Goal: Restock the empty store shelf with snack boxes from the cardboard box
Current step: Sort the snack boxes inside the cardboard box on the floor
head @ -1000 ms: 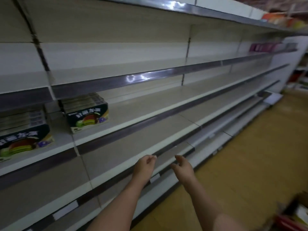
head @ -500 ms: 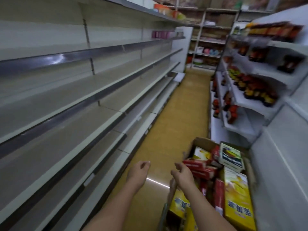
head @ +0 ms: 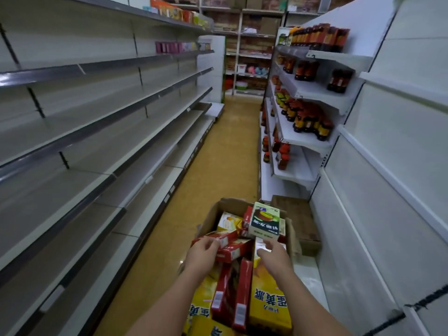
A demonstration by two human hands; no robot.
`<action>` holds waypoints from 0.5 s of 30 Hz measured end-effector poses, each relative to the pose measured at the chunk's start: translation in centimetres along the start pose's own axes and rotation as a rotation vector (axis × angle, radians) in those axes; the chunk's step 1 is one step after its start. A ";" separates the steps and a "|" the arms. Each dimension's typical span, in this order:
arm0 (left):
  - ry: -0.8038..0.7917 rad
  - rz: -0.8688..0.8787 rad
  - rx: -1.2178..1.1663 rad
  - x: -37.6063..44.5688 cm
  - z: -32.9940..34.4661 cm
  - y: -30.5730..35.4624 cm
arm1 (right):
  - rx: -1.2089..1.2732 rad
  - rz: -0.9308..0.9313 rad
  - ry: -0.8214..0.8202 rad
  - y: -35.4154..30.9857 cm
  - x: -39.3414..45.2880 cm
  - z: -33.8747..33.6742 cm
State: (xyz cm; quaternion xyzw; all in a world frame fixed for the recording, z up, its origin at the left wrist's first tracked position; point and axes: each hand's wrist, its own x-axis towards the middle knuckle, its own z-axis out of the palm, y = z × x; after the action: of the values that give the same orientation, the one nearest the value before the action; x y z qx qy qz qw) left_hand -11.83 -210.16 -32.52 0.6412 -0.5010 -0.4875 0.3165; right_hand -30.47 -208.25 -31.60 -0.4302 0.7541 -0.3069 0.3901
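The open cardboard box stands on the aisle floor below me, full of snack boxes: red ones, yellow ones and a white-and-green one standing on top at the far side. My left hand hovers over the red boxes, fingers loosely curled, fingertips at a red box's edge. My right hand reaches towards the lower edge of the white-and-green box, fingers fairly straight, holding nothing. The bare store shelf runs along the left.
On the right a white shelf unit carries dark bottles with red and yellow labels. A brown carton lies just beyond the cardboard box. The yellow aisle floor runs ahead to stocked shelves at the far end.
My view has swung from the left shelf, with its green-and-black snack boxes, round to the aisle and down over the cardboard box. Both hands have moved forward over the boxes inside.
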 end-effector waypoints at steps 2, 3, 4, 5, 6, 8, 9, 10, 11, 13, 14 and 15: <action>-0.008 0.024 0.031 0.6 1.9 1.2 | 0.001 -0.005 0.019 0.4 1.3 -1.4; -0.015 0.031 0.061 1.0 2.9 1.7 | 0.004 0.001 0.028 0.6 2.0 -2.1; -0.021 0.045 0.087 1.3 3.7 2.3 | 0.002 0.011 0.032 0.7 2.6 -2.6; -0.028 0.054 0.114 1.8 4.5 2.7 | 0.006 0.020 0.034 0.8 3.1 -3.1; -0.035 0.063 0.135 2.2 5.2 3.0 | 0.010 0.023 0.034 1.0 3.8 -3.6; -0.058 0.079 0.162 3.1 6.5 3.5 | 0.015 0.030 0.046 1.0 4.7 -4.3; -0.070 0.083 0.171 3.6 7.1 3.7 | 0.017 0.040 0.057 1.1 5.2 -4.6; -0.080 0.077 0.181 4.2 7.7 3.8 | 0.015 0.047 0.068 1.3 5.9 -4.8; -0.088 0.072 0.189 4.8 8.4 3.9 | 0.009 0.057 0.072 1.3 6.3 -4.9; -0.092 0.068 0.216 5.7 9.5 4.0 | 0.008 0.086 0.078 1.7 7.4 -4.9; -0.088 0.065 0.228 6.3 10.0 4.0 | 0.011 0.097 0.080 1.9 8.0 -4.8; -0.087 0.063 0.236 7.0 10.5 4.0 | 0.006 0.113 0.084 1.9 8.6 -4.7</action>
State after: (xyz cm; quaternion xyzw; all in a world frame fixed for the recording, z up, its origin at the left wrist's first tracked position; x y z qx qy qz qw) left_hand -22.94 -217.15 -34.54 0.6360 -0.5882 -0.4424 0.2320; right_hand -38.08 -214.43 -33.56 -0.3727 0.7919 -0.3044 0.3759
